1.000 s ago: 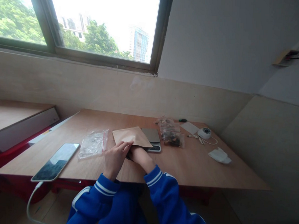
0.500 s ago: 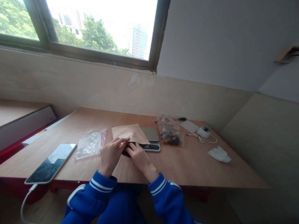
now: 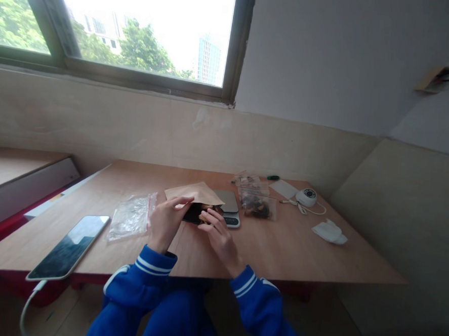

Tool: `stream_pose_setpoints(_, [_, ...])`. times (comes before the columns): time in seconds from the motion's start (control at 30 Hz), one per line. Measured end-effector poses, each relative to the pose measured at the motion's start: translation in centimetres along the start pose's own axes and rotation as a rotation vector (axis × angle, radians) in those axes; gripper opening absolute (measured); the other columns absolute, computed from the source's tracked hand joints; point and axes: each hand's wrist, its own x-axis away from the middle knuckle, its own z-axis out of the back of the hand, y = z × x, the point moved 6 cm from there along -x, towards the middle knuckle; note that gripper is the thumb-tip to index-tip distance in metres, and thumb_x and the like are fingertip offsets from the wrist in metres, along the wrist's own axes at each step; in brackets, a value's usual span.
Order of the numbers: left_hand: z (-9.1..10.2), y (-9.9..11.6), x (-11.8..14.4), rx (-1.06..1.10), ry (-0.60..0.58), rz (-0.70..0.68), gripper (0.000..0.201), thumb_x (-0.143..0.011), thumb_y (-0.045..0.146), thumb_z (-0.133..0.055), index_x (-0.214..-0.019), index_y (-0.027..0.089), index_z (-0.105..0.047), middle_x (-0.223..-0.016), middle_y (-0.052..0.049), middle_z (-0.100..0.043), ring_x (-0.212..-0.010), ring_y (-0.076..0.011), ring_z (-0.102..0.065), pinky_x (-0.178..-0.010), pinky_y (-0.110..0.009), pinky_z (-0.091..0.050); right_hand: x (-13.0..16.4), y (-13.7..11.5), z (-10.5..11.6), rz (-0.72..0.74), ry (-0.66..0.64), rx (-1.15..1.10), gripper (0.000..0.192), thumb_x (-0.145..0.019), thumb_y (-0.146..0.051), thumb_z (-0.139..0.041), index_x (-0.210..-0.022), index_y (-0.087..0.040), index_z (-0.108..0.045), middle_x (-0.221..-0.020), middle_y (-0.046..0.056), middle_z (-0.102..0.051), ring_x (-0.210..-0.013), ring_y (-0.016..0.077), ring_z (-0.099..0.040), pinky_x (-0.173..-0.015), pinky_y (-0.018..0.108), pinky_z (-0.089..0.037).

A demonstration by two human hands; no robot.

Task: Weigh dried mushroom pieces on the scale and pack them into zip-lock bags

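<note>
My left hand pinches the near edge of a tan paper bag and lifts it, so its mouth gapes toward me. Dark material and some brownish pieces show in the opening. At the right side of that mouth is my right hand, fingers bent close together around something tan and small that I cannot make out. Behind the bag and partly under it lies a kitchen scale, its plate and button panel showing at the right.
Left of the bag lie a clear zip bag and a phone with a cable. Several zip bags with dark pieces are right of the scale. Farther right sit a white round device, a white card and a crumpled tissue.
The bag's near edge has risen and its mouth has opened, exposing the contents. My right hand has drawn back to the right, out from under the paper edge.
</note>
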Motion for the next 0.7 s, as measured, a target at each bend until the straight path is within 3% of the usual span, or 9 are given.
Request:
stream_pose_setpoints(0.13, [-0.9, 0.8, -0.8, -0.027, -0.010, -0.019, 0.020, -0.081, 0.041, -0.057, -0.090, 0.032, -0.072, -0.089, 0.004, -0.074, -0.078, -0.0167, -0.067, -0.063, -0.023, -0.043, 0.3, 2.1, 0.1, -0.105, 0.092, -0.068, 0.026, -0.092, -0.012, -0.042, -0.102, -0.023, -0.063, -0.125, 0.006, -0.058, -0.127, 0.0176, -0.044, -0.105, 0.042, -0.042])
stream_pose_setpoints(0.33, [-2.0, 0.5, -1.6, -0.076, -0.021, -0.016, 0.021, -0.084, 0.040, -0.054, -0.094, 0.032, -0.071, -0.092, 0.002, -0.073, -0.078, -0.0165, -0.066, -0.059, -0.023, -0.038, 0.2, 3.6, 0.2, -0.142, 0.192, -0.125, 0.020, -0.091, -0.014, -0.045, -0.094, -0.023, -0.063, -0.121, 0.007, -0.059, -0.123, 0.0176, -0.049, -0.103, 0.040, -0.043])
stream_pose_setpoints(0.53, [-3.1, -2.0, -1.7, -0.119, 0.038, -0.011, 0.021, -0.086, 0.036, -0.052, -0.097, 0.033, -0.070, -0.093, 0.003, -0.070, -0.079, -0.0148, -0.063, -0.055, -0.023, -0.035, 1.0, 5.7, 0.6, -0.325, 0.366, -0.087, 0.010, -0.088, -0.022, -0.053, -0.087, -0.022, -0.063, -0.116, 0.009, -0.061, -0.115, 0.0203, -0.055, -0.098, 0.040, -0.046])
stream_pose_setpoints(0.7, [-4.3, -5.2, -0.4, -0.086, 0.164, -0.012, 0.023, -0.087, 0.034, -0.051, -0.101, 0.032, -0.068, -0.098, 0.002, -0.069, -0.085, -0.0151, -0.063, -0.061, -0.023, -0.040, 1.8, 11.0, 0.5, -0.535, 0.488, -0.143, 0.011, -0.085, -0.028, -0.055, -0.088, -0.018, -0.061, -0.116, 0.013, -0.060, -0.112, 0.0216, -0.056, -0.095, 0.041, -0.045])
